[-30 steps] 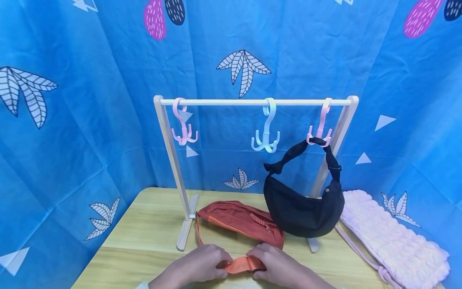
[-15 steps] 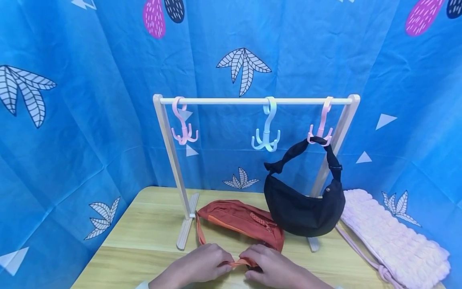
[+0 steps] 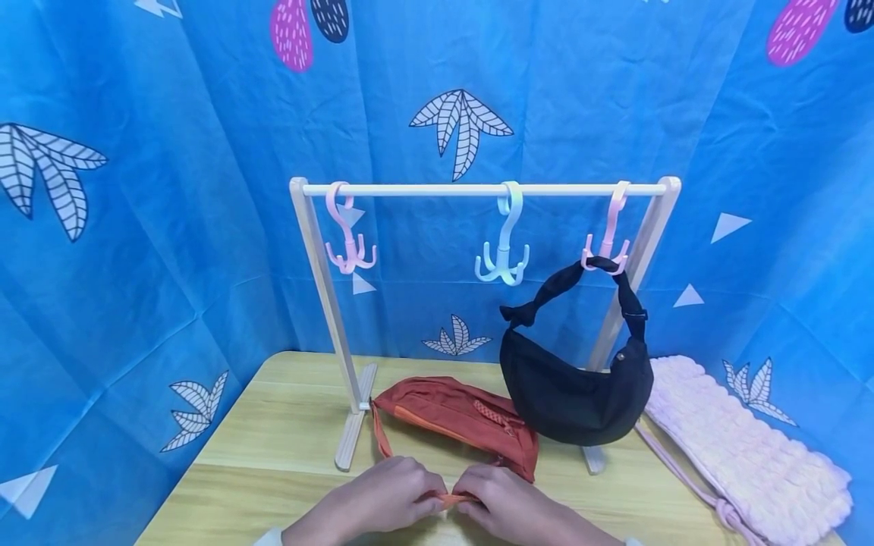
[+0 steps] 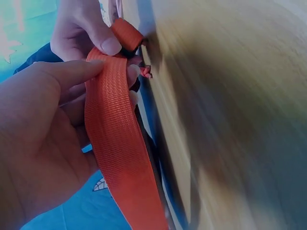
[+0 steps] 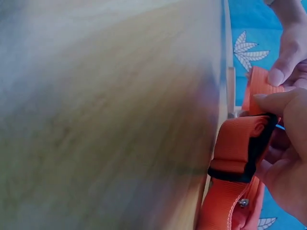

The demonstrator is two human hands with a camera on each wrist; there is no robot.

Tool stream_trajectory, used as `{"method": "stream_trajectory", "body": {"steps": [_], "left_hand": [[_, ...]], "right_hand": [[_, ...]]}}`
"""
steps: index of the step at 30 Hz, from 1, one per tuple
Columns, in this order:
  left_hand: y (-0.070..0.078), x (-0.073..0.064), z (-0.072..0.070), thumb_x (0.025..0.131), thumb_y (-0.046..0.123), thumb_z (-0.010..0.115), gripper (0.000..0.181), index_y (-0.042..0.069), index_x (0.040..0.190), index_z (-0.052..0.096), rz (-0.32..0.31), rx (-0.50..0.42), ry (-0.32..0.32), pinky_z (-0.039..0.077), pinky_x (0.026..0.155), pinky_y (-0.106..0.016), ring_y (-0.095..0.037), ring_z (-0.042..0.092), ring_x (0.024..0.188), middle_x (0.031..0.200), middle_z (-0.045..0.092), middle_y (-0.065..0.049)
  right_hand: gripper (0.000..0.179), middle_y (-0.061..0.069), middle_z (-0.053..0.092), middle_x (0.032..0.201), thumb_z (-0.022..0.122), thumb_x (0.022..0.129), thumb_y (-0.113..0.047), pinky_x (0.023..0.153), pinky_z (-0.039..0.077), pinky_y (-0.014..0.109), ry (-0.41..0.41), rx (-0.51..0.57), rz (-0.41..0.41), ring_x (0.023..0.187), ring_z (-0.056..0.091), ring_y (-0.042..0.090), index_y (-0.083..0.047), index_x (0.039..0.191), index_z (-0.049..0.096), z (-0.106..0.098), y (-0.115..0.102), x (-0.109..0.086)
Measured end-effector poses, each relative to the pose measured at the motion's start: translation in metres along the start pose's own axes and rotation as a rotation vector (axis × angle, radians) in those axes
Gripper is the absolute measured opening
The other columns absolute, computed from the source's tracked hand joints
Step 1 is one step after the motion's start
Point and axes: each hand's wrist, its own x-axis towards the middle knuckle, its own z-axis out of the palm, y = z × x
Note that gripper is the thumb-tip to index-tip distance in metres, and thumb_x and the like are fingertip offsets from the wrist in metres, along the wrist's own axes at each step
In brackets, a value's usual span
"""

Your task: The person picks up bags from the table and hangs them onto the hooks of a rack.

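Note:
A rust-red sling bag [image 3: 451, 413] lies on the wooden table under the rack, its orange strap [image 4: 117, 115] drawn toward the front. My left hand [image 3: 392, 493] pinches the strap between thumb and fingers. Close beside it, my right hand [image 3: 501, 500] pinches the same strap, leaving a short span between the two. In the right wrist view a black buckle [image 5: 249, 158] with a rolled strap end sits just by the right fingers. A black shoulder bag [image 3: 580, 387] hangs from the right pink hook [image 3: 608, 235].
The wooden rack [image 3: 423, 190] stands behind the hands, also bearing a left pink hook [image 3: 350, 246] and a light blue hook [image 3: 504, 243]. A fluffy pale pink bag [image 3: 744, 447] lies on the table [image 3: 239, 455] at the right. A blue curtain [image 3: 205, 152] surrounds the table.
My right hand has shifted along the strap toward the left hand, and the strap between them has turned from flat to edge-on. The hanging bag stays where it was.

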Motion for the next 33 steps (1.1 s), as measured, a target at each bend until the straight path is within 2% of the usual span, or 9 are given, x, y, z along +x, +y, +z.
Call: {"method": "stream_trajectory", "body": {"steps": [4, 9, 15, 22, 26, 29, 33], "left_hand": [[0.000, -0.003, -0.004, 0.103, 0.032, 0.065, 0.015, 0.026, 0.099, 0.078, -0.010, 0.000, 0.014, 0.037, 0.059, -0.007, 0.010, 0.041, 0.060, 0.074, 0.060, 0.023], [-0.001, -0.005, -0.010, 0.101, 0.029, 0.068, 0.011, 0.025, 0.103, 0.079, -0.018, 0.014, 0.041, 0.040, 0.062, -0.007, 0.010, 0.043, 0.062, 0.079, 0.065, 0.021], [0.000, -0.010, -0.020, 0.100, 0.030, 0.069, 0.010, 0.024, 0.101, 0.077, -0.078, -0.031, 0.019, 0.042, 0.060, -0.011, 0.009, 0.043, 0.061, 0.079, 0.065, 0.022], [0.000, -0.015, -0.032, 0.099, 0.030, 0.071, 0.008, 0.024, 0.099, 0.076, -0.135, -0.080, 0.018, 0.039, 0.056, -0.014, 0.006, 0.039, 0.057, 0.072, 0.057, 0.022], [-0.001, -0.017, -0.037, 0.098, 0.029, 0.072, 0.007, 0.023, 0.098, 0.076, -0.144, -0.088, 0.045, 0.043, 0.059, -0.014, 0.007, 0.042, 0.060, 0.075, 0.061, 0.021], [-0.001, -0.019, -0.042, 0.097, 0.029, 0.073, 0.007, 0.022, 0.099, 0.076, -0.144, -0.103, 0.078, 0.044, 0.061, -0.014, 0.008, 0.045, 0.062, 0.079, 0.065, 0.020], [-0.001, -0.022, -0.048, 0.097, 0.030, 0.074, 0.008, 0.022, 0.098, 0.076, -0.152, -0.131, 0.121, 0.046, 0.062, -0.014, 0.007, 0.047, 0.063, 0.081, 0.067, 0.019]], "right_hand": [[0.010, -0.014, 0.070, 0.097, 0.066, 0.103, -0.019, 0.074, 0.051, 0.009, -0.039, 0.025, 0.055, 0.087, 0.057, -0.011, -0.018, 0.107, 0.074, -0.004, -0.002, 0.001], [0.010, -0.013, 0.070, 0.095, 0.066, 0.102, -0.013, 0.073, 0.051, 0.009, -0.036, 0.034, 0.072, 0.084, 0.056, -0.011, -0.016, 0.108, 0.073, -0.009, -0.005, 0.000], [0.010, -0.017, 0.066, 0.093, 0.064, 0.103, -0.016, 0.071, 0.050, 0.012, -0.023, 0.026, 0.120, 0.079, 0.052, -0.010, -0.018, 0.110, 0.072, -0.018, -0.012, -0.001], [0.005, -0.019, 0.057, 0.081, 0.066, 0.102, -0.021, 0.064, 0.042, 0.011, 0.106, 0.077, 0.087, 0.068, 0.044, -0.009, -0.020, 0.104, 0.070, -0.025, -0.011, -0.004], [0.008, -0.019, 0.062, 0.082, 0.071, 0.099, -0.030, 0.064, 0.042, 0.010, 0.234, 0.007, 0.044, 0.070, 0.048, -0.010, -0.022, 0.101, 0.070, -0.025, -0.013, -0.005], [0.010, -0.019, 0.064, 0.081, 0.075, 0.096, -0.031, 0.065, 0.039, 0.005, 0.338, -0.051, -0.002, 0.071, 0.047, -0.010, -0.023, 0.099, 0.069, -0.023, -0.014, -0.004], [0.011, -0.016, 0.063, 0.079, 0.078, 0.094, -0.027, 0.065, 0.037, 0.002, 0.420, -0.046, -0.043, 0.070, 0.046, -0.009, -0.021, 0.098, 0.069, -0.025, -0.016, -0.003]]}}
